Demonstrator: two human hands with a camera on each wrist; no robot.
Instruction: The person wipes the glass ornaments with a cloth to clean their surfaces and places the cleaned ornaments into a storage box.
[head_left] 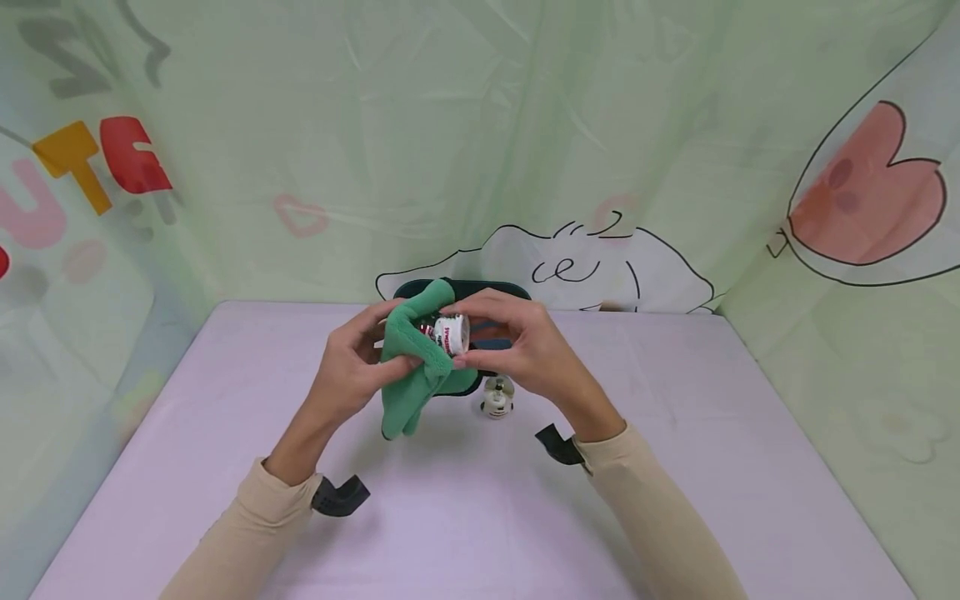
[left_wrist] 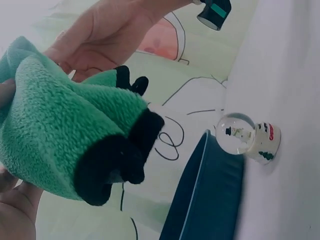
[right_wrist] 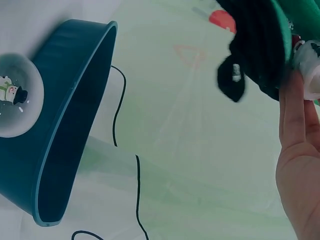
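Above the table, my left hand (head_left: 347,371) grips a fluffy green cloth (head_left: 405,404) with dark edging, bunched around a small snow globe. Only the globe's white base (head_left: 452,333) with red lettering sticks out, facing right; the cloth hides its other end. My right hand (head_left: 521,337) pinches that base, thumb below and fingers above. In the left wrist view the cloth (left_wrist: 55,120) hangs in folds and covers the globe. Below the hands, a second snow globe (head_left: 497,400) stands upright on the table, a snowman inside it.
A dark teal tub (left_wrist: 217,190) stands behind the hands, its open top (right_wrist: 82,125) showing in the right wrist view; the second globe is close in front of it. The pale lilac table (head_left: 660,467) ends at a printed curtain (head_left: 450,150) at the back.
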